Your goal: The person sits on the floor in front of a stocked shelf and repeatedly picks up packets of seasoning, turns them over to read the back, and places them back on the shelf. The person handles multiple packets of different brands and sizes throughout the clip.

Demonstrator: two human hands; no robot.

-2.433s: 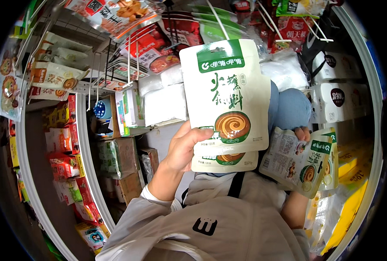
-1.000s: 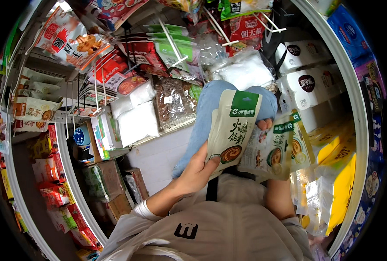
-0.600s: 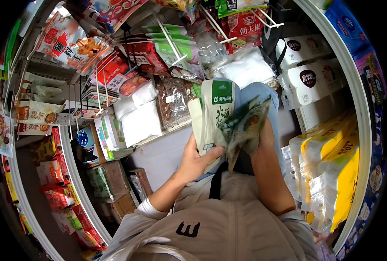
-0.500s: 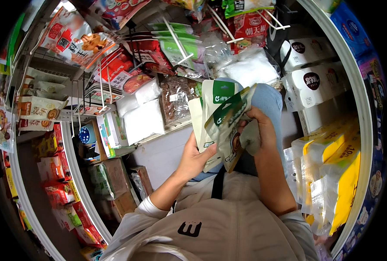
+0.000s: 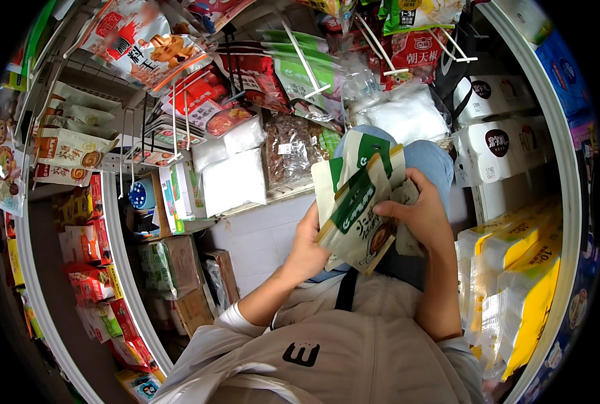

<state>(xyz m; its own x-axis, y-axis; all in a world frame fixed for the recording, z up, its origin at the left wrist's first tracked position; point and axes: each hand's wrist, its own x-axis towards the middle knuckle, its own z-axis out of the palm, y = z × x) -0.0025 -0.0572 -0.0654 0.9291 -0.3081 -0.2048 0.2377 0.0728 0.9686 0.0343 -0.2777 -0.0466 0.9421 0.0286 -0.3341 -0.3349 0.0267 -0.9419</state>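
Shop shelves behind; both hands' grip closed round green-and-cream pouches.

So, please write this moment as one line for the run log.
left hand: holds pouches from behind | right hand: grips green-and-cream pouches | place: shop aisle, white floor

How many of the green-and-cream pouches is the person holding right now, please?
2 at least: a front pouch pinched between both hands, and a back pouch rising behind it against the left hand. The right hand may hide more.
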